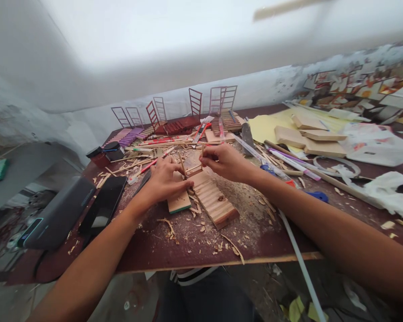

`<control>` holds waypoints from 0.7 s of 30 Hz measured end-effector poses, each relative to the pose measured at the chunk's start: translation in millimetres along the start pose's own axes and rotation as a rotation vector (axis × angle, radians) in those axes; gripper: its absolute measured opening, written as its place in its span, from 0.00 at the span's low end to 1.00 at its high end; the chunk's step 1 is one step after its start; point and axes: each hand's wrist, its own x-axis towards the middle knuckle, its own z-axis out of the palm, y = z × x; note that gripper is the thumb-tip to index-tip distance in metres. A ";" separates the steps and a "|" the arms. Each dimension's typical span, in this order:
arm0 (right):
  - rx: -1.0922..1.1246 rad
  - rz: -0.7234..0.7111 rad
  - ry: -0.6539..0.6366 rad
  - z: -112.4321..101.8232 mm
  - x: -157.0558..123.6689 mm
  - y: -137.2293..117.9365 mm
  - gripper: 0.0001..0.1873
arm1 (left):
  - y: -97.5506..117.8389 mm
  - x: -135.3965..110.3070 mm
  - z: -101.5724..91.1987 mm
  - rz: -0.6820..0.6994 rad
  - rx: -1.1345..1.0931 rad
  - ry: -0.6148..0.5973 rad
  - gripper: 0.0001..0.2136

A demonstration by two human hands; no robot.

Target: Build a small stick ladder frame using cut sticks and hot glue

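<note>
Open tabletop (195,250) nearside; ribbed block (215,201), stick clutter (154,145), phone (104,203) around.

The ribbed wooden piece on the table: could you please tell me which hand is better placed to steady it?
Probably the left hand: it lies low on the green-edged block, right beside the ribbed wooden piece, while the right hand pinches a thin stick just beyond it.

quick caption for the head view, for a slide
Left hand rests on a block, right hand pinches a stick by a slatted panel on a shaving-strewn table.
</note>
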 end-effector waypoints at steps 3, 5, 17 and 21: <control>0.001 0.011 0.001 0.2 0.2 -1.0 0.12 | -0.2 -0.1 0.1 -0.014 0.004 -0.008 0.11; 0.006 0.018 0.005 0.4 0.2 -1.7 0.12 | 0.3 -0.2 0.3 -0.021 0.009 -0.005 0.11; 0.002 0.004 0.006 2.0 0.1 -0.8 0.14 | 3.1 -1.0 2.1 -0.023 0.021 0.023 0.07; 0.000 0.016 -0.017 0.4 -0.4 -2.0 0.13 | 2.9 0.0 0.1 -0.024 -0.006 0.032 0.05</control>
